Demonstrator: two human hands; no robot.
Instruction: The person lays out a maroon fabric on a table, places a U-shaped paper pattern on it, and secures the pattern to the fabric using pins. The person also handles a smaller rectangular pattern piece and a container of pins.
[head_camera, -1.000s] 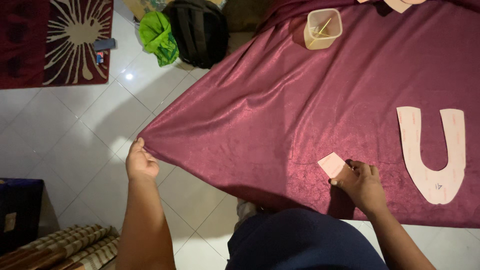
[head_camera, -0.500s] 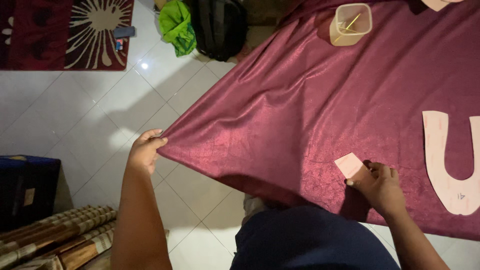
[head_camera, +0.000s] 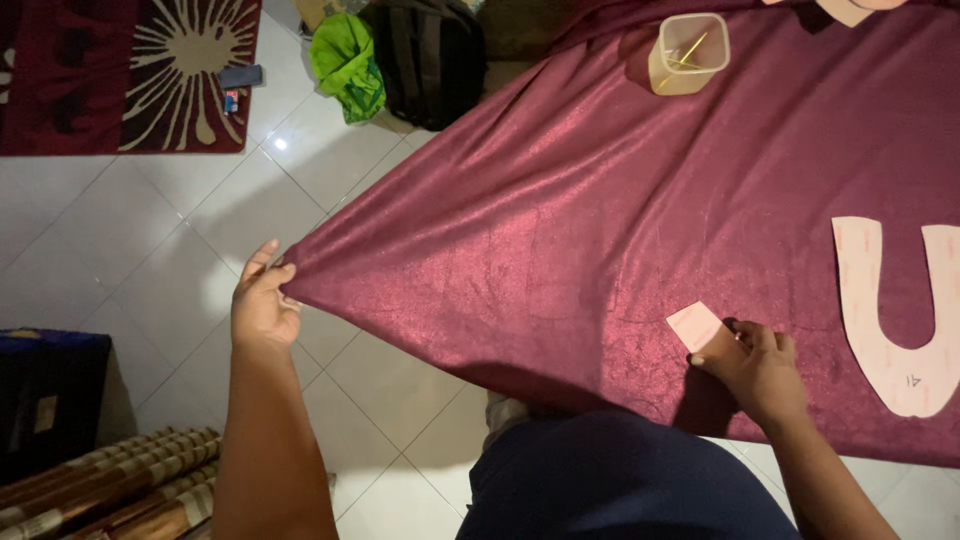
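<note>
left hand: (head_camera: 262, 305) out at about 9 o'clock, fingers pinched together on the corner of the maroon fabric (head_camera: 620, 230), pulling it out taut over the floor

right hand: (head_camera: 755, 360) down at roughly 4 o'clock, pressed onto the cloth with the fingertips pinching a small pinkish card piece (head_camera: 694, 326) flat against it

fabric: spread wide across the middle and right of the view, mostly smooth, a few creases fanning toward the held corner; near edge hangs just above the person's lap

other bits on the cloth: a U-shaped pinkish template (head_camera: 890, 320) at 3 o'clock, lying apart from the small piece; a clear plastic tub (head_camera: 688, 55) at 1 o'clock with something thin and yellow in it

around it: white tiled floor (head_camera: 150, 260), patterned red rug (head_camera: 120, 70) at 11 o'clock, green bag (head_camera: 347, 65) and dark backpack (head_camera: 430, 60) at 12, rolled mats (head_camera: 110, 490) at 7

progress, my read: cloth looks stretched and the small piece placed, but no traced outline or cutting that I can see, so marking seems still to come

vs half a second ago: both hands keep the same grips; the view has swung a little, so the U template shows more fully and the left hand sits a touch lower in frame
</note>
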